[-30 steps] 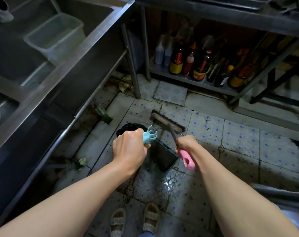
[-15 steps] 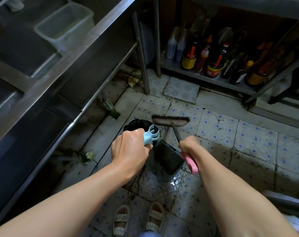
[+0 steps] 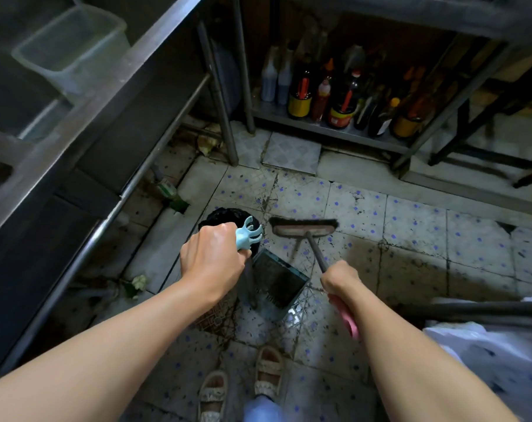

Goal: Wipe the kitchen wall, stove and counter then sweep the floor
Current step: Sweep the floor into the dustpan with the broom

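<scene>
My left hand (image 3: 211,260) grips the light-blue top of the dustpan handle (image 3: 248,237). Below it, the teal dustpan (image 3: 276,280) stands on the tiled floor (image 3: 410,233) with dark dirt inside. My right hand (image 3: 340,278) holds the broom handle (image 3: 318,254), whose pink end (image 3: 348,321) sticks out under my wrist. The broom head (image 3: 302,228) rests flat on the floor just beyond the dustpan. Dark specks of dirt lie scattered over the tiles.
A black-lined bin (image 3: 225,216) stands behind my left hand. A steel sink counter (image 3: 100,95) with a clear tub (image 3: 72,47) runs along the left. Sauce bottles (image 3: 340,99) fill a low shelf ahead. Scraps (image 3: 138,283) lie under the counter. My sandalled feet (image 3: 240,388) are below.
The broom head has swung from a slant to square across and drawn slightly nearer the dustpan. Both hands keep their grips.
</scene>
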{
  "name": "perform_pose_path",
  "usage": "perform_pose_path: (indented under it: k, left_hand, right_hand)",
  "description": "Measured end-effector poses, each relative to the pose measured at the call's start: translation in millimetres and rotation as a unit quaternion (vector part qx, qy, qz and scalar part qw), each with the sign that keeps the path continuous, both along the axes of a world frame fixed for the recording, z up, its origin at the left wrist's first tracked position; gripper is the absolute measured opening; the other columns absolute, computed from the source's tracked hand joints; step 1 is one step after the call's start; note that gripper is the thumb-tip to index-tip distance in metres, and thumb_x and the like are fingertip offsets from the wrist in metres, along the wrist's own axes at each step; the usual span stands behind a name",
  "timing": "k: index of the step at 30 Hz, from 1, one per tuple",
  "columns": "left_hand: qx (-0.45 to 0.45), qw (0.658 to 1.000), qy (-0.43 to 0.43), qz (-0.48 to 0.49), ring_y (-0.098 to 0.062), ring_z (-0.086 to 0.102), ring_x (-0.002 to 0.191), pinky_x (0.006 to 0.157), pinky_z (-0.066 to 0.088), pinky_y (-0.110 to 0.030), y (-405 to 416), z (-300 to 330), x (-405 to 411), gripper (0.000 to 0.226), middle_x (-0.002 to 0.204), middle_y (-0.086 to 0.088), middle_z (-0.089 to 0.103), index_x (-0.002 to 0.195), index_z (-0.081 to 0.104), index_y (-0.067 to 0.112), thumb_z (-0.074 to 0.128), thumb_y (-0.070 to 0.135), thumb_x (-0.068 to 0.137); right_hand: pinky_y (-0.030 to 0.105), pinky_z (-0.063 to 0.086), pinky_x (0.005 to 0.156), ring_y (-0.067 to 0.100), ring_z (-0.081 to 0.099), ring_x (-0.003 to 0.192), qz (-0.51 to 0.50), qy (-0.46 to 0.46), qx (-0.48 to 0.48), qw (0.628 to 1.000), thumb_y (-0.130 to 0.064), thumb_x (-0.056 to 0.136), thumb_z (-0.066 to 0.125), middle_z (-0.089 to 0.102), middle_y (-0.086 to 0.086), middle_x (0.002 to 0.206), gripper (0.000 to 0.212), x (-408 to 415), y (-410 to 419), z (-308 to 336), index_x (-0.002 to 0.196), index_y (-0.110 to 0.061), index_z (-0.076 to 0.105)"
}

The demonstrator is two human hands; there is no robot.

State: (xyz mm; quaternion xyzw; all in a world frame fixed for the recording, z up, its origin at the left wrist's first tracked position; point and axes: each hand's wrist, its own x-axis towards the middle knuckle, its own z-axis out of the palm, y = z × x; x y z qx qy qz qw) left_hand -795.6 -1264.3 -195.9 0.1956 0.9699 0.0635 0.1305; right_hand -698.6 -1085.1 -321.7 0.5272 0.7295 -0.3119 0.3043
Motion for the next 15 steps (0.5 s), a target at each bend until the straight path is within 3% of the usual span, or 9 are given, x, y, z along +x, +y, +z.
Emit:
perform_pose_path:
  k: [5, 7, 9, 12, 15]
  left_hand:
    - [0.009, 1.000, -0.002, -0.011, -0.030, 0.059, 0.088, 0.063, 0.034, -0.030, -16.6, 5.1, 6.5, 0.023, 0.089, -0.004, 0.064, 0.090, 0.056, 0.018, 0.063, 0.039, 0.084]
    - [0.010, 1.000, -0.001, -0.014, -0.030, 0.060, 0.087, 0.063, 0.035, -0.030, -21.4, 7.0, 9.6, 0.023, 0.089, -0.005, 0.064, 0.090, 0.057, 0.018, 0.063, 0.039, 0.084]
    - [0.010, 1.000, -0.001, -0.018, -0.030, 0.060, 0.087, 0.063, 0.035, -0.030, -23.9, 8.3, 11.8, 0.022, 0.088, -0.005, 0.064, 0.090, 0.057, 0.018, 0.063, 0.039, 0.084]
    - [0.012, 1.000, -0.001, -0.025, -0.030, 0.060, 0.085, 0.063, 0.035, -0.030, -25.2, 8.4, 12.3, 0.021, 0.087, -0.005, 0.064, 0.088, 0.057, 0.018, 0.063, 0.037, 0.084]
    - [0.013, 1.000, 0.005, -0.028, -0.029, 0.060, 0.085, 0.063, 0.034, -0.030, -21.4, 5.4, 9.3, 0.021, 0.087, -0.004, 0.064, 0.088, 0.056, 0.018, 0.063, 0.038, 0.085]
  right_hand:
    - [0.036, 0.054, 0.087, 0.031, 0.066, 0.100, -0.029, 0.005, 0.001, 1.000, -0.012, 0.085, 0.054, 0.066, 0.017, 0.112, 0.036, 14.5, -8.3, 15.4, 0.119, 0.000, 0.058]
    - [0.029, 0.055, 0.073, 0.026, 0.067, 0.088, -0.037, 0.002, 0.004, 0.999, -0.012, 0.086, 0.056, 0.067, 0.014, 0.107, 0.030, 19.4, -9.3, 26.5, 0.114, -0.001, 0.060]
    - [0.023, 0.045, 0.052, 0.021, 0.062, 0.066, -0.043, 0.002, 0.007, 0.999, -0.013, 0.089, 0.055, 0.065, 0.011, 0.096, 0.024, 23.7, -9.1, 34.1, 0.110, -0.002, 0.060]
    - [0.023, 0.045, 0.050, 0.025, 0.063, 0.067, -0.082, 0.028, 0.004, 0.996, -0.011, 0.089, 0.053, 0.065, 0.012, 0.086, 0.021, 24.7, -8.7, 37.9, 0.104, 0.000, 0.061]
    - [0.019, 0.040, 0.039, 0.020, 0.058, 0.052, -0.128, 0.054, -0.005, 0.990, -0.007, 0.091, 0.049, 0.061, 0.010, 0.072, 0.012, 15.9, -2.7, 30.1, 0.097, -0.001, 0.058]
